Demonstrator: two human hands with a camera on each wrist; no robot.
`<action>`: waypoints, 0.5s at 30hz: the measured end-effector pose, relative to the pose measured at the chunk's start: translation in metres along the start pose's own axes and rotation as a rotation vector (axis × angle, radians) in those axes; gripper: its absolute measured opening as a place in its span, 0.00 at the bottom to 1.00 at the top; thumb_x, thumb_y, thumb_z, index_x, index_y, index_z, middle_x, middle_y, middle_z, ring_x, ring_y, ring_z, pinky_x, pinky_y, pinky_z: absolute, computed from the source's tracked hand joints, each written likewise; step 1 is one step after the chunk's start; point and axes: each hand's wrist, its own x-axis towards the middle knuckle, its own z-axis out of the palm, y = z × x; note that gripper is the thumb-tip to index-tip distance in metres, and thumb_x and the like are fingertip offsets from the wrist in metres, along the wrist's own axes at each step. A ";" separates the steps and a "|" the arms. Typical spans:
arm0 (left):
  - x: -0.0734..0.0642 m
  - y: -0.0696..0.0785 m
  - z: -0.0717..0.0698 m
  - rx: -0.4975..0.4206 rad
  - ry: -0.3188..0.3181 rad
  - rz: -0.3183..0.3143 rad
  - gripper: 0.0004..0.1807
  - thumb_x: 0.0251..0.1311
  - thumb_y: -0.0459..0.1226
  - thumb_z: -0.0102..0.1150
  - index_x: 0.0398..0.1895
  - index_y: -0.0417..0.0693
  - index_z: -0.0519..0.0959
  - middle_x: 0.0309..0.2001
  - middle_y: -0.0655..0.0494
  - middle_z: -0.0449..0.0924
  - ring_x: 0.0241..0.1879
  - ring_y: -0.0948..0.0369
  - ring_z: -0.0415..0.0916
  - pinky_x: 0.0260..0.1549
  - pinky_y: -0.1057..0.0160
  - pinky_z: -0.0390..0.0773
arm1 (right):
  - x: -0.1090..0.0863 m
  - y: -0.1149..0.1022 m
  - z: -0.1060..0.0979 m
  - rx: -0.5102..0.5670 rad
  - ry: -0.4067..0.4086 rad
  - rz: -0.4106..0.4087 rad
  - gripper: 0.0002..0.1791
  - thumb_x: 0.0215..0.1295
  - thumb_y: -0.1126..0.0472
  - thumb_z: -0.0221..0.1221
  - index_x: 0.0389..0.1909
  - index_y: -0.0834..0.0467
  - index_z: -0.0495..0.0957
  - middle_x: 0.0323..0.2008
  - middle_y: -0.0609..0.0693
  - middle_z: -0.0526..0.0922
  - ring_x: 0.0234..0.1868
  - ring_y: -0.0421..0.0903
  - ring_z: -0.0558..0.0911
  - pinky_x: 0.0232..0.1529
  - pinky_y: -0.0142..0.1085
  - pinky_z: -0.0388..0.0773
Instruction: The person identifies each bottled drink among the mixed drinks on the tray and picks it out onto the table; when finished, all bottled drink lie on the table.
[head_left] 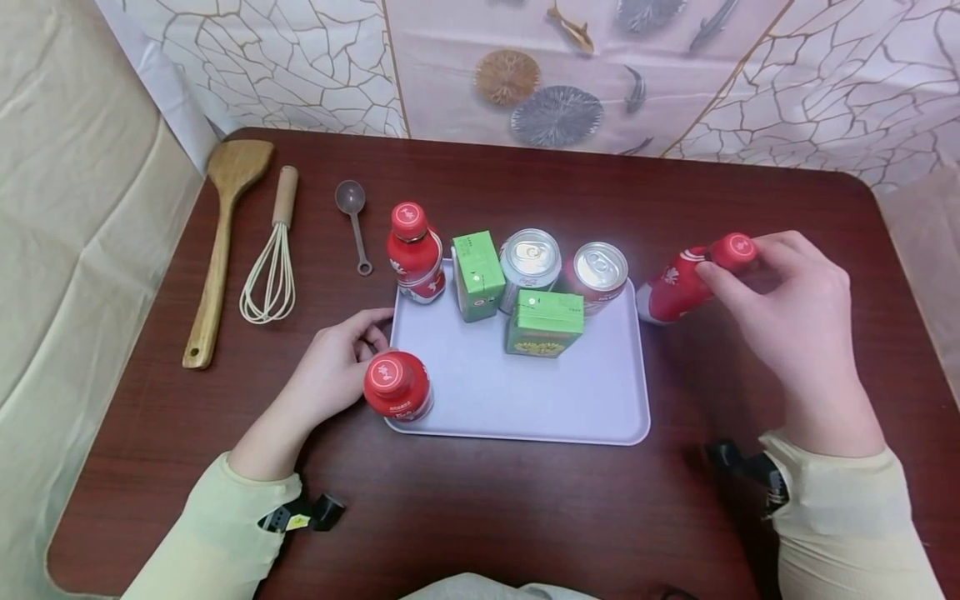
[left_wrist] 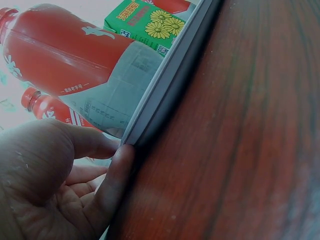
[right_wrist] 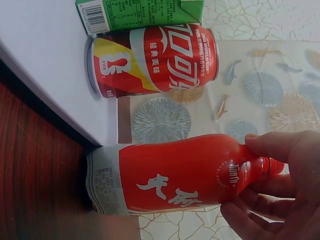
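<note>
My left hand (head_left: 337, 367) pinches the left rim of a pale lilac tray (head_left: 480, 408) between thumb and fingers. Right by it, a red bottle (head_left: 397, 387) stands on the tray's near left corner; it looms large in the left wrist view. My right hand (head_left: 798, 308) grips another red bottle (head_left: 678, 287) around its neck, just below the cap. That bottle leans a little, its base close beside the tray's right edge. In the right wrist view, a red can (right_wrist: 155, 60) stands on the tray near the held bottle (right_wrist: 170, 175).
On the tray are also a third red bottle (head_left: 416, 258), two green drink cartons (head_left: 478, 275) and a silver-white can (head_left: 529, 262). Left of it lie a measuring spoon (head_left: 356, 225), a whisk (head_left: 276, 250) and a wooden spatula (head_left: 221, 250). A patterned cloth (head_left: 465, 75) backs the table.
</note>
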 end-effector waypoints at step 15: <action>0.000 -0.001 0.000 0.002 0.000 -0.010 0.30 0.60 0.34 0.67 0.68 0.43 0.75 0.37 0.51 0.81 0.30 0.59 0.77 0.34 0.63 0.78 | 0.000 0.002 -0.005 0.011 -0.079 -0.020 0.21 0.63 0.52 0.70 0.50 0.62 0.86 0.40 0.42 0.75 0.36 0.27 0.72 0.39 0.18 0.64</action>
